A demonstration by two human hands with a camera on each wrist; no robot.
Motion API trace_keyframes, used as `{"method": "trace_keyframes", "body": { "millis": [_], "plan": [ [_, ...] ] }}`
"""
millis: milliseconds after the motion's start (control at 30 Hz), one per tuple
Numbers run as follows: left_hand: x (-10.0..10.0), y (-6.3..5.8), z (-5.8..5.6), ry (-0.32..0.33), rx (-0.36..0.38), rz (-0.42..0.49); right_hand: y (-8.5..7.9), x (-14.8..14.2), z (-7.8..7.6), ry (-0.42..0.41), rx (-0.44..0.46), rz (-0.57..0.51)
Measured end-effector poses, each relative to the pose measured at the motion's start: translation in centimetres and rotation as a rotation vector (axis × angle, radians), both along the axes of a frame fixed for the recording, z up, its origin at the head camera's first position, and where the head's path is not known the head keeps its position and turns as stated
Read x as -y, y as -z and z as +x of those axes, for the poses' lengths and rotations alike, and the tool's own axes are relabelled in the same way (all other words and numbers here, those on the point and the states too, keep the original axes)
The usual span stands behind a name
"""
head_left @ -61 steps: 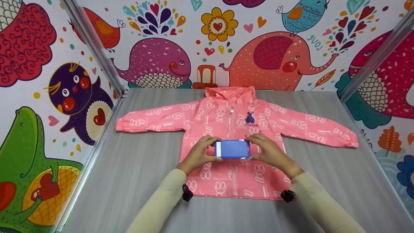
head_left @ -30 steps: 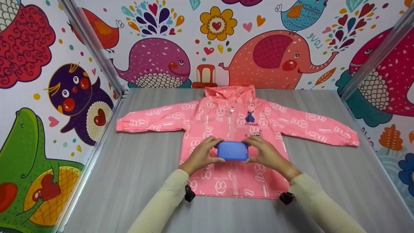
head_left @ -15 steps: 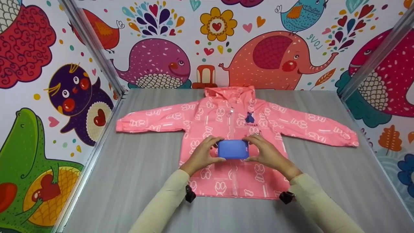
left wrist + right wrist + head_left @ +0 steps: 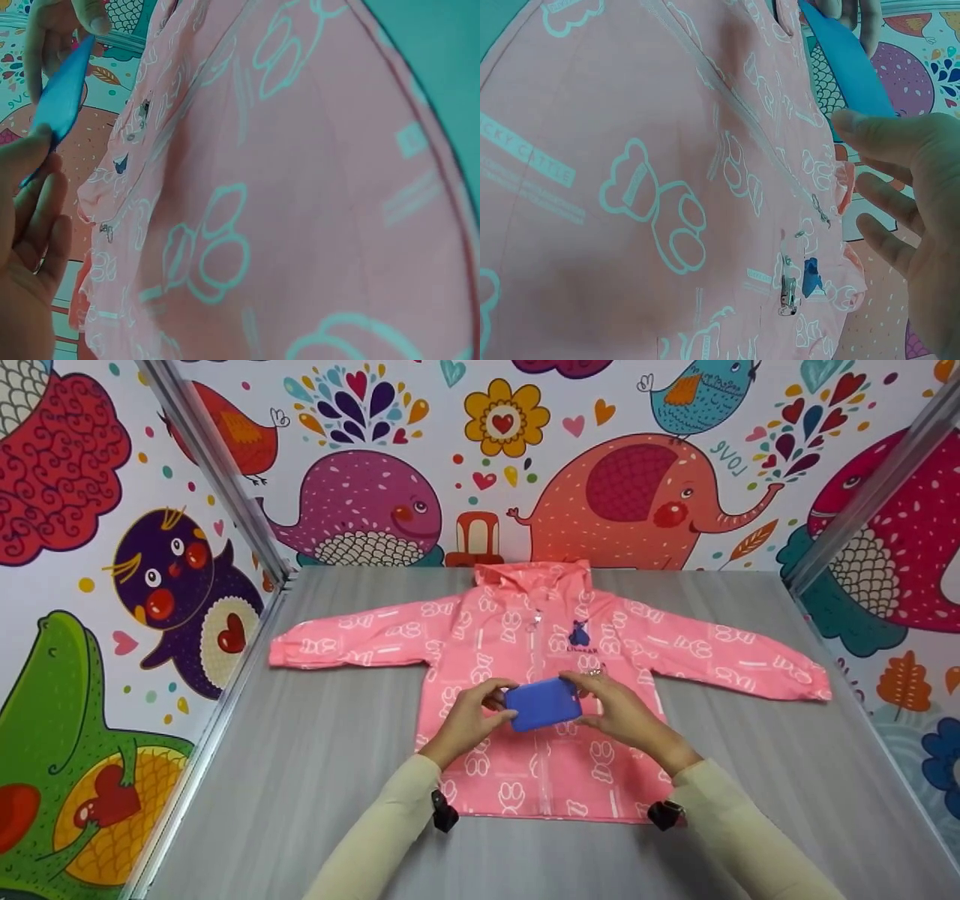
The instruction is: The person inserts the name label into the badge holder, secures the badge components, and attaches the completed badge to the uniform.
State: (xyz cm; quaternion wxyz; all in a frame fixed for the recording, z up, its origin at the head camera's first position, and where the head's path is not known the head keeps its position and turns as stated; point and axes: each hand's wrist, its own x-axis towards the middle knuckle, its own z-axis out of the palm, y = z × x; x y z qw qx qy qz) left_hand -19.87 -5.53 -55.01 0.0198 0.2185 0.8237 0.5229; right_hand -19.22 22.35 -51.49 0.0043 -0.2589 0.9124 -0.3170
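Note:
In the head view, a thin blue phone (image 4: 546, 705) with rounded corners is held sideways over a pink jacket (image 4: 570, 780), its right end tilted up. My left hand (image 4: 472, 718) pinches its left end between thumb and fingers. At the other end, my right hand (image 4: 619, 712) grips it, thumb below and forefinger on the top edge. The left wrist view shows the phone (image 4: 64, 97) nearly edge-on, raised above the cloth. Spread flat with sleeves out, the jacket has white printed figures, a front zip and a small dark blue bear motif (image 4: 579, 633).
A grey wood-grain table (image 4: 315, 765) lies under the jacket. Walls printed with cartoon animals (image 4: 367, 502) stand at the back and both sides, joined by metal corner posts (image 4: 217, 465). A small black device (image 4: 444, 811) sits at each wrist, beside pale sleeves.
Two seconds ago the phone was level, with a white strip at its left end. The strip is gone, and the phone has just tilted, right end up. Both hands kept their hold; the jacket stayed put.

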Motion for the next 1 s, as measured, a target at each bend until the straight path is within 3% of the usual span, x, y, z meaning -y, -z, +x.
{"method": "trace_keyframes", "body": {
  "millis": [300, 533, 767, 1000],
  "plan": [
    [-0.4, 0.3, 0.0, -0.069, 0.02, 0.156, 0.0, -0.1, -0.1, -0.038, 0.008, -0.085],
    [-0.7, 0.4, 0.1, -0.088, 0.083, 0.237, 0.1, -0.2, -0.5, -0.009, 0.002, -0.184],
    [-1.0, -2.4, 1.7, -0.09, 0.11, 0.256, 0.4, -0.2, -0.7, 0.025, -0.02, -0.289],
    [-0.8, -2.7, 1.9, -0.073, 0.111, 0.234, 0.8, -0.1, -0.8, 0.057, -0.029, -0.327]
  ]
}}
